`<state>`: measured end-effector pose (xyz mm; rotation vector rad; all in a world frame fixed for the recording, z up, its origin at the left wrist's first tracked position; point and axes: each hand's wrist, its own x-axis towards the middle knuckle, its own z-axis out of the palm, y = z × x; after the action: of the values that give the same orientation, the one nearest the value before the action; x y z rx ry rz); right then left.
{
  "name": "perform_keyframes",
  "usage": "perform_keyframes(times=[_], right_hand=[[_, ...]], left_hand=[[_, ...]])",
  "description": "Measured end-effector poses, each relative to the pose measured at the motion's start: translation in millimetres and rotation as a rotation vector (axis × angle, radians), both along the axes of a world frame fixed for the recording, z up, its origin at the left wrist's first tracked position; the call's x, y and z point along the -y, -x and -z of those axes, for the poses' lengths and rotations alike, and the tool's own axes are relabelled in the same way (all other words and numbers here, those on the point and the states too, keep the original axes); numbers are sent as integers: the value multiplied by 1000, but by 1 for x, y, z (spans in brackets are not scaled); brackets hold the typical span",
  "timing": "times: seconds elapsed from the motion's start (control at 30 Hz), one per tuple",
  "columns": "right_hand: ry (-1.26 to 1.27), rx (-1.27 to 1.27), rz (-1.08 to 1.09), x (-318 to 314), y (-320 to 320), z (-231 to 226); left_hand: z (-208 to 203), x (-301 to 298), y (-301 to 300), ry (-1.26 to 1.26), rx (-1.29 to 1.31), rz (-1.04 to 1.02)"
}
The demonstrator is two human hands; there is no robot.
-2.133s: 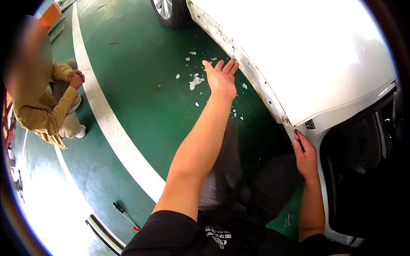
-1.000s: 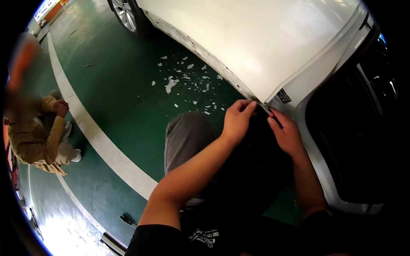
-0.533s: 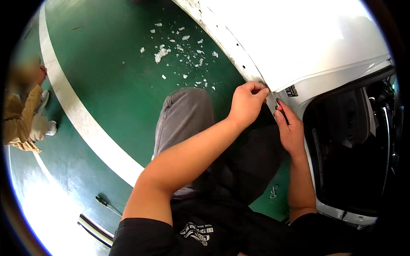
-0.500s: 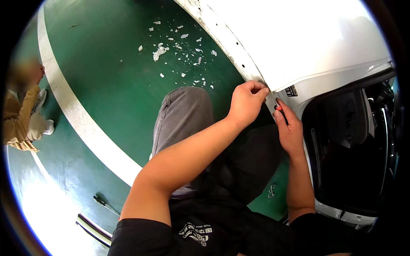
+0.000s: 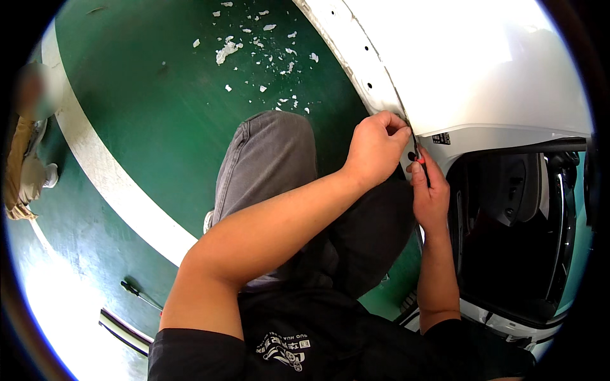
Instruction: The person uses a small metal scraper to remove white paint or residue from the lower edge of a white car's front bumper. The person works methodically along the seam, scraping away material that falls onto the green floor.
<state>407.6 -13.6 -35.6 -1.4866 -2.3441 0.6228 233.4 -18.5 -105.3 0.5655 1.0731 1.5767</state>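
So the right grip (image 5: 433,193) is closed around a small tool (image 5: 422,162), red and black at the handle, with the thin end pointing up toward the lower corner of the white panel (image 5: 489,70). That puts the tool right at the gap between the panel and the car body, just beside the other hand's fingertips.

The left grip (image 5: 380,147) is at that same corner, thumb and fingertips drawn in close together against the edge. Honestly can't tell if there's anything pinched in there, the fingers hide it.

Running up and left from the hands is the sill (image 5: 361,63), white, kinda grubby, with a few dark holes in it. There's a little black label (image 5: 440,138) just right of the corner, and a dark opening (image 5: 483,247) into the car below that.

Bunch of white flakes (image 5: 227,51) scattered on the green floor (image 5: 140,159), past the bent knee (image 5: 273,143). Over on the lower left there's a screwdriver (image 5: 131,289) lying near a trim piece (image 5: 124,331). Someone else (image 5: 28,171) is at the far left, partly cut off.
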Motion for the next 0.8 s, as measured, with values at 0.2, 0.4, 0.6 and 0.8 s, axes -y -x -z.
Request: perform_keyframes(times=[0.2, 0.4, 0.6, 0.8], right_hand=[[12, 17, -7, -2, 1, -2], [6, 20, -42, -4, 4, -6], [-32, 26, -86, -7, 3, -6], [-172, 122, -141, -1, 9, -8]], left_hand=[[-1, 2, 1, 7, -9, 7], [1, 3, 3, -15, -36, 6], [2, 1, 4, -58, -189, -33], [2, -1, 1, -69, -233, -65]])
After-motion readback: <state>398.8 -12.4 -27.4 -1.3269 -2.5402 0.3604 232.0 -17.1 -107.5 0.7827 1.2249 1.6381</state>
